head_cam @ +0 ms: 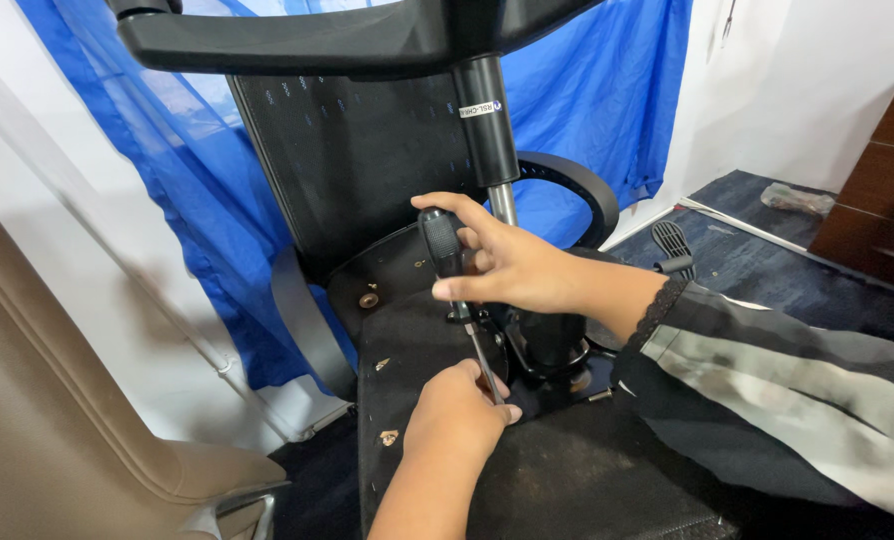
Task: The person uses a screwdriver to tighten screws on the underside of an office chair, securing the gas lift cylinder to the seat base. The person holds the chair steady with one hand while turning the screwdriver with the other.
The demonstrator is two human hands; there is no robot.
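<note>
- The screwdriver (459,290) stands nearly upright over the underside of an overturned office chair; it has a black ribbed handle and a thin bright metal shaft that slopes down to the right.
- The right hand (512,265) has its fingers curled tight round the handle, thumb underneath, index finger stretched over the rounded top.
- The left hand (455,412) has its fingers folded round the lower end of the shaft, holding the tip down near the black metal mechanism plate (557,375); the tip itself is hidden.
- The seat underside (527,480) is matte black, dusty and scuffed, with small pale torn spots and a brass-coloured screw hole (369,299).
- The gas cylinder (490,125) rises as a glossy black tube with a shiny steel rod below it; a small white rectangular label sits near its upper end.
- A black plastic base arm (297,40) crosses the top, and a curved armrest (577,190) loops behind.
- The right sleeve (767,380) is striped black and grey with a lace-edged cuff.
- Blue plastic sheeting (607,90) hangs behind, crinkled; a tan leather chair (57,420) is at left.
</note>
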